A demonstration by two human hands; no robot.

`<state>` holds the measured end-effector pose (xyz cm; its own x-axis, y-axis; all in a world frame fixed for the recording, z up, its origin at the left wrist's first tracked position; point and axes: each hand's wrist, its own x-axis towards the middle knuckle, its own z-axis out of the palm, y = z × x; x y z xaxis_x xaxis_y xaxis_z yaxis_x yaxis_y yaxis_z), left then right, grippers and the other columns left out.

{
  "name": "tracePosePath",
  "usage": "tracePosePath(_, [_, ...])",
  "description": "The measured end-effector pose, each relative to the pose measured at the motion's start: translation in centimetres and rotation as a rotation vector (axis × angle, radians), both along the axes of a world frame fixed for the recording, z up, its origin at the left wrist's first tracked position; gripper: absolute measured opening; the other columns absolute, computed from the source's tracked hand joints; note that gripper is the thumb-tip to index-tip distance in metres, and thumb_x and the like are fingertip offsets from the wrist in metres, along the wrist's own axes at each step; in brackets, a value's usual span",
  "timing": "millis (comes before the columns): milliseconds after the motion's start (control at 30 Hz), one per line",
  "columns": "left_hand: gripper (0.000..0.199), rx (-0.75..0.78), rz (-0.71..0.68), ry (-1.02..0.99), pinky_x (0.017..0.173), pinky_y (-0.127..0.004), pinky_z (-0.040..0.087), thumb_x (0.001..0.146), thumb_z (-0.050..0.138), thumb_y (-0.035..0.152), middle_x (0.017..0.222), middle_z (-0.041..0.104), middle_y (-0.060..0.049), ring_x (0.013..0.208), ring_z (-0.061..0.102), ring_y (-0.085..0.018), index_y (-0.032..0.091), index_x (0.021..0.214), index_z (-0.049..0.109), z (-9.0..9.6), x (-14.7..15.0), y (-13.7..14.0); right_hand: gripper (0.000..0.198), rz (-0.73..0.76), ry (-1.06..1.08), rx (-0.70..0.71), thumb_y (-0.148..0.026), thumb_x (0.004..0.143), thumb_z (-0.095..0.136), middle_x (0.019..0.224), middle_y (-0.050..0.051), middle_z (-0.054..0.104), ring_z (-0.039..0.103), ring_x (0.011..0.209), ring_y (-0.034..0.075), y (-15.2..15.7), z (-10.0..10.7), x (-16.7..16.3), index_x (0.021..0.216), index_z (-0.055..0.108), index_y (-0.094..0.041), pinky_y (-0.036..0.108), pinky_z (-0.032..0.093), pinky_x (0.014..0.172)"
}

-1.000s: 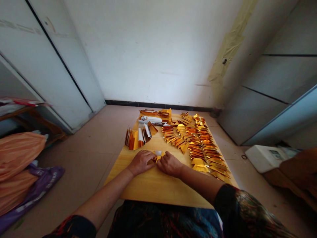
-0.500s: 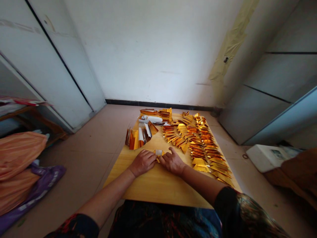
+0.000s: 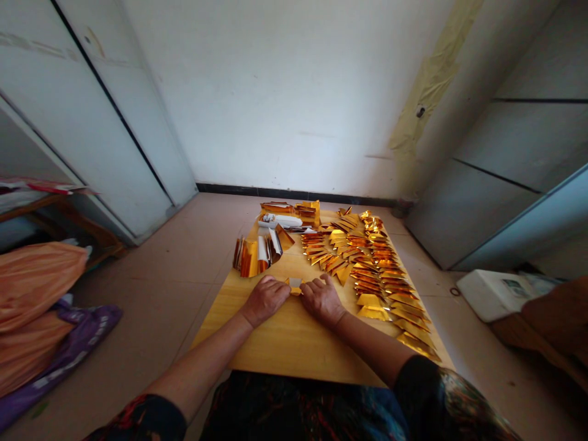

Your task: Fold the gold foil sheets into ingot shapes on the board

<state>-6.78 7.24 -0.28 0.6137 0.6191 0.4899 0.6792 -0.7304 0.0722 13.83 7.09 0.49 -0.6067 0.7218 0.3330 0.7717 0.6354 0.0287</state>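
Note:
A small piece of gold foil paper [image 3: 295, 283], partly folded and with a pale inner side showing, lies on the wooden table [image 3: 275, 343] between my hands. My left hand [image 3: 267, 300] is closed on its left end, fingers bent together. At its right end my right hand [image 3: 322, 300] pinches the paper, with one finger raised. Fingertips cover both ends of the piece. To the right of my hands, folded gold paper pieces [image 3: 374, 306] lie in overlapping rows. Stacks of loose gold sheets [image 3: 250, 258] stand at the left of the table.
More gold sheets [image 3: 310, 211] and a white roll-like bundle [image 3: 285, 220] sit at the table's far end. Orange and purple bags [image 3: 41, 300] are on the left. A white box [image 3: 491, 294] stands on the right, and the wall [image 3: 285, 122] rises beyond the table.
My fingers have shifted slightly outward along the gold paper, showing more of its middle. The rows and stacks keep their places.

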Motion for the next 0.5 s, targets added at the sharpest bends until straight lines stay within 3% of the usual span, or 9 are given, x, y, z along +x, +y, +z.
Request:
tracePosePath(167, [0.01, -0.044, 0.019, -0.016, 0.08, -0.032, 0.039, 0.088, 0.049, 0.023, 0.077, 0.065, -0.002, 0.076, 0.06, -0.015, 0.021, 0.09, 0.059, -0.04, -0.02, -0.02, 0.011, -0.147, 0.047, -0.082, -0.022, 0.088, 0.05, 0.082, 0.005, 0.062, 0.05, 0.08, 0.019, -0.34, -0.5, -0.61, 0.083, 0.059, -0.018, 0.032, 0.027, 0.072])
tracePosePath(267, [0.015, -0.068, 0.034, -0.033, 0.082, -0.034, 0.04, 0.085, 0.053, 0.022, 0.081, 0.067, -0.003, 0.078, 0.061, -0.016, 0.02, 0.099, 0.058, 0.0, 0.04, 0.03, 0.012, -0.191, 0.035, -0.113, -0.022, 0.089, 0.05, 0.087, 0.006, 0.061, 0.049, 0.084, 0.02, -0.37, -0.65, -0.82, 0.085, 0.061, -0.019, 0.031, 0.028, 0.07])
tracePosePath(500, [0.02, -0.046, 0.094, -0.093, 0.077, -0.032, 0.04, 0.087, 0.043, 0.01, 0.07, 0.065, -0.001, 0.069, 0.06, -0.014, 0.019, 0.091, 0.061, -0.52, 0.37, 0.29, 0.017, -0.176, -0.032, -0.165, -0.022, 0.094, 0.045, 0.092, 0.006, 0.059, 0.048, 0.087, 0.02, -0.61, -0.09, -0.44, 0.089, 0.061, -0.02, 0.031, 0.03, 0.071])
